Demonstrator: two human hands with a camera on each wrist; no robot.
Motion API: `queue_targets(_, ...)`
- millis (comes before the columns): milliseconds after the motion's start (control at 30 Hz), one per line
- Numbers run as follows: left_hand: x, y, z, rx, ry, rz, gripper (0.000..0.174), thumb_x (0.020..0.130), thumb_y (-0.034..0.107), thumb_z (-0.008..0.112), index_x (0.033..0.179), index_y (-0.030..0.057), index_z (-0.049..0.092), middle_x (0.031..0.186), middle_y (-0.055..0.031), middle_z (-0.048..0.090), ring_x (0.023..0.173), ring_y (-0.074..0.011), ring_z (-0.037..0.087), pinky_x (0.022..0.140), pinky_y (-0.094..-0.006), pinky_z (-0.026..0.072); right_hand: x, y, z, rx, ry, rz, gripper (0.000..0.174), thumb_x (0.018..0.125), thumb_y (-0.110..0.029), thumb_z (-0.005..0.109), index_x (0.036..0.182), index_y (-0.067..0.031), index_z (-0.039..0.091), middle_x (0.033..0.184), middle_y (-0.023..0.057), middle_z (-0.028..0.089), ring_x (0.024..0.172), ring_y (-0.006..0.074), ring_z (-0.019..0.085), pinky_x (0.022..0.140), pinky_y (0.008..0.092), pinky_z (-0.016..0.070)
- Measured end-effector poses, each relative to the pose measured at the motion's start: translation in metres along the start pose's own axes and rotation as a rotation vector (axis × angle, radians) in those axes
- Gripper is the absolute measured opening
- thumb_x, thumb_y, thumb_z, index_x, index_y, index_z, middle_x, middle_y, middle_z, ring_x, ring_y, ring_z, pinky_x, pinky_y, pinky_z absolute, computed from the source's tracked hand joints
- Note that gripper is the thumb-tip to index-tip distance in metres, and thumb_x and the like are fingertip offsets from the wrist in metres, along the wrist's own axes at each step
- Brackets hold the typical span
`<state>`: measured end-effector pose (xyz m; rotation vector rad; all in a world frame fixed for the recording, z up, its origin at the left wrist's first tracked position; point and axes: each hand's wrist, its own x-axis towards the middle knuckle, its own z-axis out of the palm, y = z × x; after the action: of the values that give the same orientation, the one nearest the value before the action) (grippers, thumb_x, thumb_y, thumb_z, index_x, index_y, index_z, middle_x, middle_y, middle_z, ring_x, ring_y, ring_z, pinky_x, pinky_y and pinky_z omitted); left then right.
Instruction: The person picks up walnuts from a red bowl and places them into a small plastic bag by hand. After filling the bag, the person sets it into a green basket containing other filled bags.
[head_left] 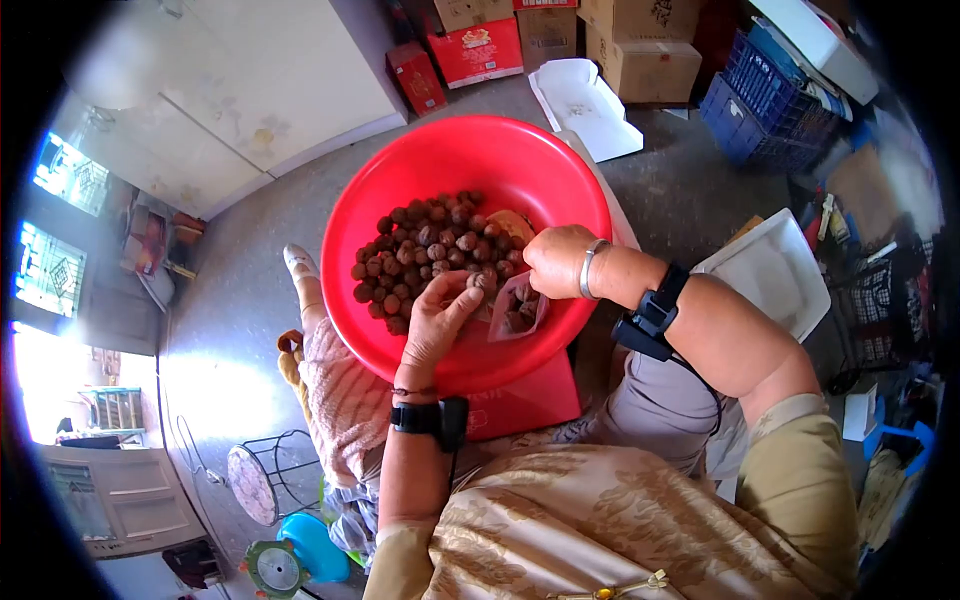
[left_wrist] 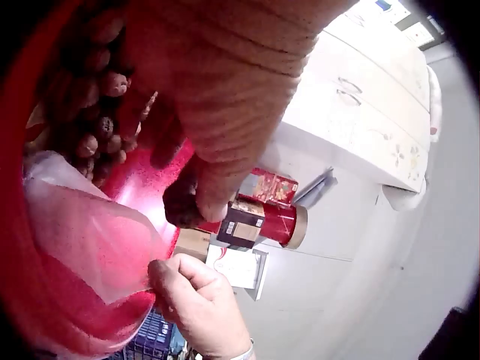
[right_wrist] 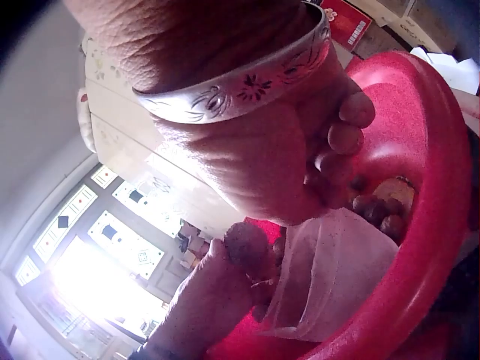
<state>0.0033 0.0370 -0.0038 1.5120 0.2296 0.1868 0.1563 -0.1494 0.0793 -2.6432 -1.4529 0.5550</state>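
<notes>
A wide red plastic basin (head_left: 470, 150) holds a heap of brown walnuts (head_left: 400, 255). My left hand (head_left: 437, 318) pinches one walnut (left_wrist: 180, 201) between thumb and fingers, above the basin's near part. Beside it, my right hand (head_left: 560, 262) grips the top edge of a thin translucent bag (right_wrist: 337, 262), its fingers curled in. Several walnuts lie inside the bag, which sits within the basin near the right rim. In the left wrist view the bag's edge stretches up to the right fingertips. The pinched walnut is close to the bag's mouth.
A red box (head_left: 525, 400) stands under the basin's near side, in front of my lap. Cartons (head_left: 655, 70), a white foam tray (head_left: 590, 105) and a blue crate (head_left: 755, 115) are beyond. A wire-legged stool (head_left: 255, 480) stands at the left, below a white cabinet (head_left: 230, 90).
</notes>
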Motion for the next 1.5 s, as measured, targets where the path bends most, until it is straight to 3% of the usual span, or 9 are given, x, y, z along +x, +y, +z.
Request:
queue_targets(200, 0.001, -0.001, 0.013, 0.393, -0.037, 0.259, 0.053, 0.089, 0.034, 0.077, 0.128, 0.0029, 0.059, 0.111, -0.006, 0.064, 0.097, -0.0136, 0.058, 0.091, -0.0308, 0.0491, 0.004, 0.001, 0.005, -0.013, 0.005, 0.004, 0.025, 0.082, -0.02, 0.057, 0.088, -0.0029, 0.074, 0.092, 0.0205, 0.071, 0.09, 0.0386, 0.069, 0.081, 0.0475, 0.0544)
queue_targets(333, -0.004, 0.01, 0.016, 0.595, -0.066, -0.191, 0.038, 0.09, 0.028, 0.074, 0.115, 0.0021, 0.063, 0.09, -0.0043, 0.067, 0.08, -0.0108, 0.059, 0.073, -0.0278, 0.0514, 0.004, 0.003, 0.005, -0.01, 0.049, -0.005, 0.025, 0.081, -0.022, 0.056, 0.084, -0.0033, 0.073, 0.087, 0.0202, 0.071, 0.085, 0.0398, 0.068, 0.078, 0.049, 0.0541)
queue_targets(433, -0.002, -0.015, 0.01, 0.633, -0.098, -0.07, 0.026, 0.092, 0.023, 0.071, 0.105, 0.0012, 0.065, 0.08, -0.0027, 0.066, 0.072, -0.0089, 0.058, 0.066, -0.0265, 0.0506, 0.005, 0.005, 0.009, 0.016, 0.043, 0.023, 0.025, 0.082, -0.022, 0.057, 0.084, -0.0024, 0.073, 0.086, 0.021, 0.07, 0.085, 0.0404, 0.068, 0.078, 0.0494, 0.0538)
queue_targets(833, -0.004, -0.004, 0.007, 0.446, 0.001, 0.084, 0.02, 0.096, 0.017, 0.066, 0.106, 0.0, 0.069, 0.083, -0.0008, 0.067, 0.076, -0.0077, 0.059, 0.069, -0.025, 0.0514, 0.003, 0.002, 0.005, -0.017, 0.038, 0.038, 0.024, 0.081, -0.02, 0.057, 0.08, -0.0019, 0.072, 0.081, 0.0223, 0.069, 0.082, 0.0412, 0.067, 0.076, 0.0499, 0.0531)
queue_targets(967, -0.005, 0.007, 0.004, 0.318, 0.013, -0.076, 0.021, 0.098, 0.018, 0.065, 0.108, 0.0001, 0.069, 0.087, -0.0003, 0.067, 0.076, -0.0078, 0.059, 0.067, -0.0241, 0.0506, -0.003, -0.011, -0.017, 0.04, -0.088, -0.023, 0.024, 0.08, -0.02, 0.056, 0.079, -0.003, 0.073, 0.079, 0.0214, 0.069, 0.08, 0.0411, 0.067, 0.074, 0.0497, 0.0535)
queue_targets(1067, -0.001, 0.002, -0.001, 0.192, 0.164, 0.087, 0.019, 0.098, 0.017, 0.064, 0.108, 0.0018, 0.067, 0.087, 0.0017, 0.064, 0.072, -0.006, 0.056, 0.06, -0.0223, 0.0473, 0.003, -0.004, -0.007, -0.08, -0.077, -0.073, 0.024, 0.08, -0.02, 0.056, 0.08, -0.0041, 0.073, 0.078, 0.02, 0.069, 0.079, 0.0409, 0.068, 0.074, 0.0488, 0.0544)
queue_targets(1167, 0.013, -0.011, -0.021, 0.166, 0.646, 0.224, 0.013, 0.098, 0.014, 0.063, 0.108, 0.0057, 0.064, 0.08, 0.0035, 0.058, 0.062, -0.0043, 0.049, 0.053, -0.0199, 0.0407, 0.002, -0.004, -0.006, -0.048, -0.116, 0.131, 0.029, 0.083, -0.022, 0.059, 0.096, -0.001, 0.075, 0.101, 0.0234, 0.071, 0.097, 0.0397, 0.068, 0.087, 0.0466, 0.0534)
queue_targets(1400, 0.009, -0.022, -0.037, 0.255, 0.82, 0.17, 0.012, 0.091, 0.007, 0.065, 0.102, 0.0054, 0.068, 0.081, -0.001, 0.061, 0.072, -0.0101, 0.054, 0.066, -0.0262, 0.0476, 0.002, -0.004, -0.009, -0.048, -0.113, 0.128, 0.028, 0.083, -0.019, 0.058, 0.098, -0.0007, 0.074, 0.102, 0.0231, 0.07, 0.098, 0.0389, 0.068, 0.088, 0.0465, 0.0532)
queue_targets(1500, 0.014, -0.046, -0.047, 0.586, 0.606, 0.107, 0.02, 0.084, 0.007, 0.067, 0.103, 0.01, 0.068, 0.093, -0.0117, 0.064, 0.085, -0.0269, 0.062, 0.075, -0.0386, 0.0518, 0.001, -0.003, -0.008, -0.061, -0.108, 0.122, 0.027, 0.084, -0.018, 0.057, 0.097, -0.001, 0.074, 0.102, 0.0229, 0.071, 0.098, 0.0388, 0.069, 0.088, 0.0459, 0.0535)
